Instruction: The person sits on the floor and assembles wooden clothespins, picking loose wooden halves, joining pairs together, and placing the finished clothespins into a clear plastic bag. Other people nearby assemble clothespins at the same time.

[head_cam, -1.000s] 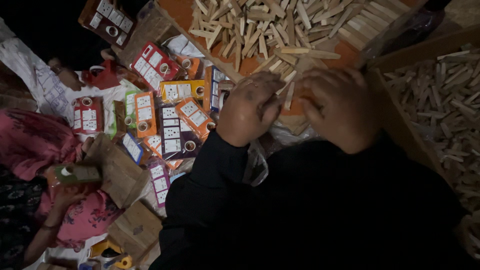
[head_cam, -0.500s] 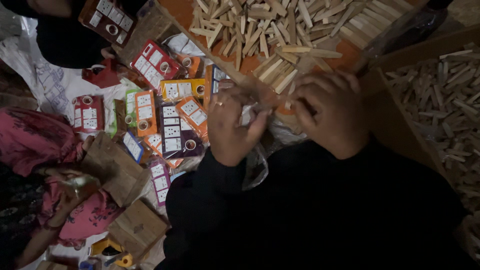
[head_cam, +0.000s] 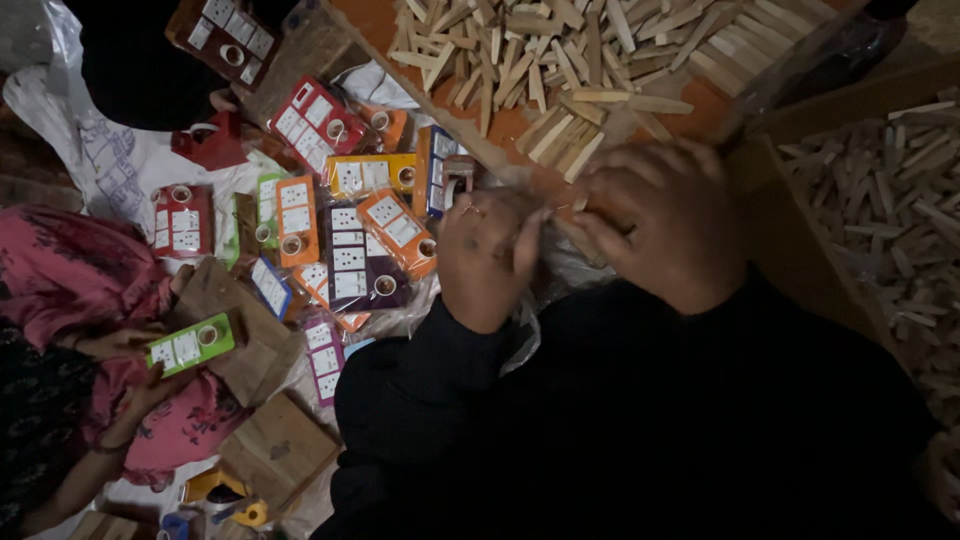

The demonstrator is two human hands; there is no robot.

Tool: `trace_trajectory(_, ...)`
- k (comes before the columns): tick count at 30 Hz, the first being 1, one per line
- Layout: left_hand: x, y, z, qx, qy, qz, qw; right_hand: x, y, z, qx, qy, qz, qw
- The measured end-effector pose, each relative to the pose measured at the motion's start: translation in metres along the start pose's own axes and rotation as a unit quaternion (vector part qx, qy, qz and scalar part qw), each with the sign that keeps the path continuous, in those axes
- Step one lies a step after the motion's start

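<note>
Shift since last look: both hands sit a little lower against the board's near edge; I read the left as opened slightly, its fingers now reaching toward the right.
Left hand (head_cam: 490, 255): fingers curled but loose, tips touching the bundle's left end; a ring shows on one finger.
Right hand (head_cam: 655, 225): fingers curled down over the bundle, covering most of it; I can't tell how tight the hold is.
Bundle (head_cam: 575, 235): a few pale wooden sticks, only short ends visible between the two hands, at the near edge of the orange board (head_cam: 375, 30).
Stick pile (head_cam: 570, 60): loose sticks spread over the board, far side of the hands, apart from them.
Box (head_cam: 880, 220): more sticks heaped inside, at my right.
Cards (head_cam: 345, 230): coloured packets strewn on the floor at my left.
Other person: a pink sleeve (head_cam: 70, 270) at far left, their hand holding a green packet (head_cam: 190, 345).
My reading: sticks being gathered and squared up, grip mid-adjustment.
</note>
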State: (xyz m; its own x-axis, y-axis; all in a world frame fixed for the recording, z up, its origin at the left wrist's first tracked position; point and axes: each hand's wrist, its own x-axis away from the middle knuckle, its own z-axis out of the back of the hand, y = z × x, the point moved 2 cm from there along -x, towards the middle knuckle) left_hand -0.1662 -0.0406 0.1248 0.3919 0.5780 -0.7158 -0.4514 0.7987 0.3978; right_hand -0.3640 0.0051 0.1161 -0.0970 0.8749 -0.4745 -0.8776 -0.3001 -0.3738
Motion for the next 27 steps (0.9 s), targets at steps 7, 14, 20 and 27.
trace_trajectory(7,0.003,-0.001,0.003,0.019,-0.011,0.085,0.996,0.003,0.001,-0.007,-0.011,0.023,-0.007,1.0)
trace_trajectory(14,-0.001,0.0,0.003,-0.009,-0.026,0.037,0.999,0.003,0.005,-0.009,-0.01,0.014,-0.004,1.0)
trace_trajectory(20,-0.001,0.007,0.001,-0.016,-0.025,0.037,0.999,0.004,0.004,-0.008,-0.019,0.02,-0.013,1.0)
trace_trajectory(27,0.004,0.004,-0.004,-0.015,-0.059,0.038,0.997,0.003,0.006,-0.011,-0.024,0.016,-0.015,0.999)
